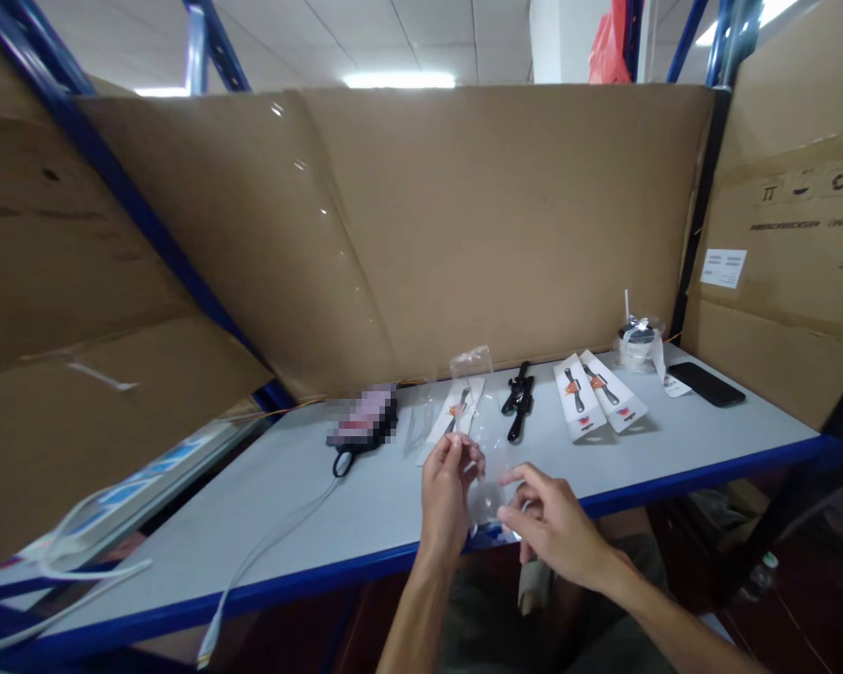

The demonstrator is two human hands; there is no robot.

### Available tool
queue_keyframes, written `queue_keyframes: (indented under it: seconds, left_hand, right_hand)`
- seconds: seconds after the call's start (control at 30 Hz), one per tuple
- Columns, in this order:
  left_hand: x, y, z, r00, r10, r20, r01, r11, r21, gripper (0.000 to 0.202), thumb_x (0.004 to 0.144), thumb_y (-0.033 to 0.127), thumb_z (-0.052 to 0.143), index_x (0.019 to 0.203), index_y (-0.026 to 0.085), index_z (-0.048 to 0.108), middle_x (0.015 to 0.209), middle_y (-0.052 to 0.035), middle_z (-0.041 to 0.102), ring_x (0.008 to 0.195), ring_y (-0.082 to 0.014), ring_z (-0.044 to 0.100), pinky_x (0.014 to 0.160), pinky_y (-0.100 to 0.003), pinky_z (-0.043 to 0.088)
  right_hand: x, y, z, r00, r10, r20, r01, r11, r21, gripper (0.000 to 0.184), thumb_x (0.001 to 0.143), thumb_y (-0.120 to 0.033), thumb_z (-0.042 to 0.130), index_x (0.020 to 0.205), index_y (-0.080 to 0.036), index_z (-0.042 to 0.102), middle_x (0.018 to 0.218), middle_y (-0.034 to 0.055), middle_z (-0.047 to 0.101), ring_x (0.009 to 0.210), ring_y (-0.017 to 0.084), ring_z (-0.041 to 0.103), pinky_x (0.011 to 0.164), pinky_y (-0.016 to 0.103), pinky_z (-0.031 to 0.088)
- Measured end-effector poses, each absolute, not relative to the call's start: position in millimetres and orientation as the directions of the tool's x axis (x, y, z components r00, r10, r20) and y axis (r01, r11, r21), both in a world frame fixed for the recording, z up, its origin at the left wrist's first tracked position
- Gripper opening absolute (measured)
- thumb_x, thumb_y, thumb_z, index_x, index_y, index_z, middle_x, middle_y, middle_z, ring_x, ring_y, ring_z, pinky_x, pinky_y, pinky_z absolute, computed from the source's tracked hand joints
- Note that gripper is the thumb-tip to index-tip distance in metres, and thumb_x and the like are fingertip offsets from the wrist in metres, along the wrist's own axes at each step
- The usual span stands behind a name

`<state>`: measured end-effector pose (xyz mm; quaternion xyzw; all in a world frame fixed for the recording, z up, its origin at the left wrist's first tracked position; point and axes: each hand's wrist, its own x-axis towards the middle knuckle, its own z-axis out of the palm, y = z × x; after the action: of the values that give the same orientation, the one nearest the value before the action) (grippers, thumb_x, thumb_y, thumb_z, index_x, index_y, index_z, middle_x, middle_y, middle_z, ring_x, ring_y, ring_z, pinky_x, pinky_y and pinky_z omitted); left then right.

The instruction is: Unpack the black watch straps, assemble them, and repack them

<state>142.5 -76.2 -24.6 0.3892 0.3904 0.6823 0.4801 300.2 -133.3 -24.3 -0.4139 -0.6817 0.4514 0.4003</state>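
My left hand (448,491) and my right hand (550,522) are raised over the front edge of the grey shelf (323,524), both pinching a clear plastic bag (479,440) that stands up between them. The bag is see-through and I cannot make out anything inside it. Just behind the bag lies a white card with a watch strap (456,409). Loose black watch straps (518,401) lie to its right, and two more carded straps (596,396) lie further right.
A black phone (706,383) and a tape roll (638,343) sit at the shelf's right end. A blurred dark object (365,421) with a white cable (267,552) lies left of centre. A power strip (147,473) is at far left. Cardboard walls stand behind and at both sides.
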Motion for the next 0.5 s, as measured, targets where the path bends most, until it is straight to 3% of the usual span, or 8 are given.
queue_keyframes:
  seconds: [0.07,0.13,0.2,0.27,0.33,0.4,0.5]
  left_hand:
    - [148.0,-81.9,-32.0,-0.263,0.96,0.096,-0.373,-0.193,0.908,0.037,0.077,0.049,0.079,0.089,0.02,0.059,0.076,0.0017,0.061,0.068,-0.0116,0.061,0.059,-0.02,0.049]
    - [149.2,-83.1,-31.1,-0.292,0.953,0.085,-0.395,-0.201,0.896,0.05,0.082,0.054,0.076,0.12,0.026,0.059,0.098,-0.0022,0.068,0.087,-0.0165,0.07,0.071,-0.025,0.055]
    - [150.0,-83.3,-26.6,-0.269,0.957,0.111,-0.449,-0.227,0.864,0.07,0.084,0.061,0.071,0.144,0.036,0.044,0.118,-0.0055,0.066,0.102,-0.0226,0.072,0.081,-0.034,0.059]
    - [151.4,-83.4,-23.4,-0.225,0.969,0.107,-0.483,-0.206,0.851,0.084,0.083,0.061,0.073,0.153,0.04,0.032,0.12,-0.007,0.064,0.104,-0.0271,0.073,0.083,-0.041,0.061]
    - [152.1,-82.3,-24.0,-0.212,0.976,0.053,-0.493,-0.153,0.857,0.091,0.082,0.051,0.078,0.157,0.04,0.028,0.112,-0.0062,0.065,0.097,-0.0274,0.074,0.081,-0.043,0.061]
    - [150.2,-79.8,-27.9,-0.184,0.983,0.004,-0.533,-0.103,0.84,0.089,0.084,0.044,0.077,0.158,0.04,0.028,0.104,-0.0051,0.067,0.09,-0.0243,0.074,0.078,-0.039,0.061]
    - [142.5,-75.0,-36.3,-0.072,0.997,-0.028,-0.661,-0.027,0.75,0.074,0.09,0.041,0.07,0.156,0.038,0.037,0.103,-0.0079,0.07,0.088,-0.0221,0.074,0.079,-0.035,0.061]
  right_hand:
    - [288.8,-136.5,-16.5,-0.295,0.92,0.258,0.439,0.37,-0.819,0.028,0.095,-0.022,0.048,0.119,-0.019,0.06,0.075,0.0011,0.071,0.059,0.017,0.068,0.06,0.025,0.048]
    - [281.1,-138.0,-7.3,-0.288,0.896,0.338,0.668,0.441,-0.6,0.037,0.093,-0.014,0.045,0.126,-0.017,0.061,0.084,0.0068,0.076,0.074,0.023,0.073,0.069,0.029,0.049]
    - [274.8,-140.1,2.2,-0.329,0.88,0.342,0.796,0.453,-0.401,0.043,0.093,-0.012,0.046,0.134,-0.016,0.058,0.096,0.0115,0.078,0.081,0.026,0.074,0.071,0.031,0.049]
    - [270.1,-142.1,10.4,-0.397,0.868,0.3,0.835,0.477,-0.275,0.04,0.094,-0.015,0.047,0.133,-0.012,0.059,0.098,0.0143,0.078,0.082,0.028,0.074,0.071,0.032,0.048]
    - [269.4,-140.6,15.8,-0.482,0.834,0.269,0.806,0.542,-0.238,0.032,0.098,-0.024,0.051,0.125,-0.013,0.064,0.1,0.0149,0.078,0.084,0.028,0.074,0.071,0.031,0.047]
    - [274.3,-132.3,17.4,-0.499,0.824,0.27,0.775,0.563,-0.287,0.028,0.102,-0.034,0.05,0.117,-0.018,0.068,0.1,0.0114,0.079,0.088,0.026,0.075,0.071,0.029,0.046]
    - [288.8,-105.4,12.7,-0.316,0.911,0.263,0.841,0.398,-0.367,0.034,0.108,-0.034,0.04,0.107,-0.021,0.071,0.096,0.0077,0.079,0.092,0.023,0.075,0.071,0.026,0.044]
